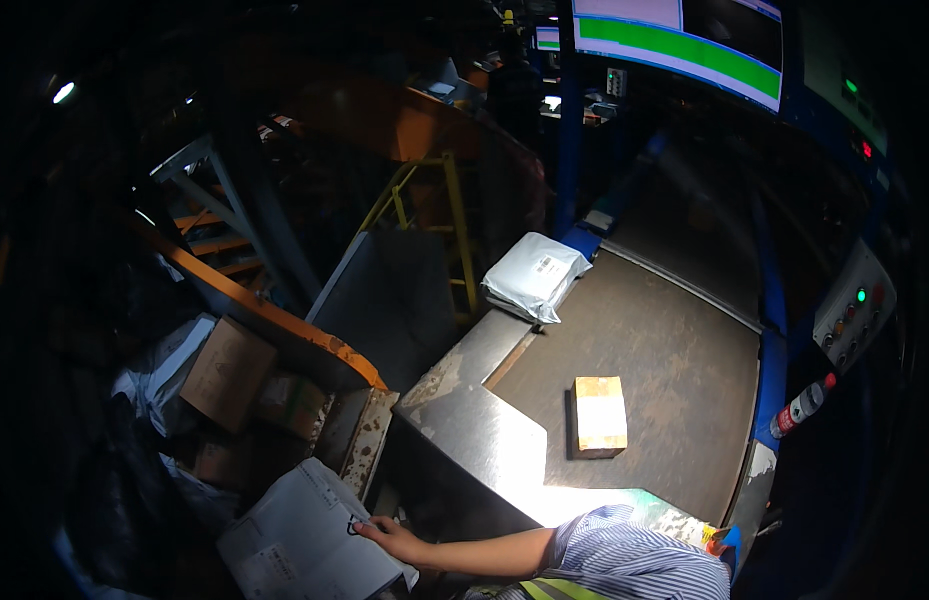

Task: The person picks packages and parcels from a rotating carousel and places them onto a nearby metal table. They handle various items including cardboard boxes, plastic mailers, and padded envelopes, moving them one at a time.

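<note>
My right hand (393, 541) reaches across to the left from a striped sleeve. It grips the near right edge of a large white parcel (303, 525) that bears labels. By the thumb tip shows a small dark loop; I cannot tell whether it is printed on the parcel. My left hand is out of view. On the brown conveyor belt (682, 375) lies a small cardboard box (601, 420) with a bright white top. A plastic mailing bag (535, 274) with a label rests on the belt's far left corner, over the metal edge.
Cartons (228, 371) and bagged parcels lie behind an orange rail (284, 315) at left. A metal ledge (494, 442) borders the belt. At right are a drink bottle (802, 409) and a button panel (854, 307). A monitor (678, 49) hangs above; a yellow ladder (460, 225) stands beyond.
</note>
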### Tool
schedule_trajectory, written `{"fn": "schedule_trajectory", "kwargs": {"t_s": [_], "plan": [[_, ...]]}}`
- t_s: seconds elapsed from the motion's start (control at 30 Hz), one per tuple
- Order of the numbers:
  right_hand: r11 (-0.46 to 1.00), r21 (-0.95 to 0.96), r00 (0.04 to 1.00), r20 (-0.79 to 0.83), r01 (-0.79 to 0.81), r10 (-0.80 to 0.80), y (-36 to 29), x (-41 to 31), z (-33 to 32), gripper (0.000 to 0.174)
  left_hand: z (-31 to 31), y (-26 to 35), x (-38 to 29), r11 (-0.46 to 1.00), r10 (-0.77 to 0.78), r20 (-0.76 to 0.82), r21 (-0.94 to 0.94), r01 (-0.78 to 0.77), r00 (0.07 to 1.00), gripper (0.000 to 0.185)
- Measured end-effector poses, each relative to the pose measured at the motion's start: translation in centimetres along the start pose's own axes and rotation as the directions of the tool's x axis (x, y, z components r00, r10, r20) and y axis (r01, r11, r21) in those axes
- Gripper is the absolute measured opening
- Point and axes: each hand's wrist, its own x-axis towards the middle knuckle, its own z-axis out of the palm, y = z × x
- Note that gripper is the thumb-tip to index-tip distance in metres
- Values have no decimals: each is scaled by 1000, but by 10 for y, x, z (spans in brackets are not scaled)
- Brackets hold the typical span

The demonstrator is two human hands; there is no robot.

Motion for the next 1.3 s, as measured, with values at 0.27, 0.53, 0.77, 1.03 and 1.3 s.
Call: {"fn": "schedule_trajectory", "kwargs": {"t_s": [0.27,0.53,0.77,1.03,1.3], "plan": [[996,-48,988,131,-80,86,-23,-15,-9,94,6,0,15,998,-56,9,30,56,998,58],[993,-118,999,40,31,-27,18,28,-6,113,20,0,25,994,-89,59,61,85,994,60],[992,-115,993,115,49,-36,12,28,-9,103,19,-3,33,992,-112,88,73,106,990,62],[980,-29,978,-63,195,-197,4,8,-43,71,19,-8,51,986,-158,154,82,147,975,65],[866,-497,532,-718,60,-449,-101,-190,-179,34,35,-29,69,988,-154,580,69,139,800,67]]}}
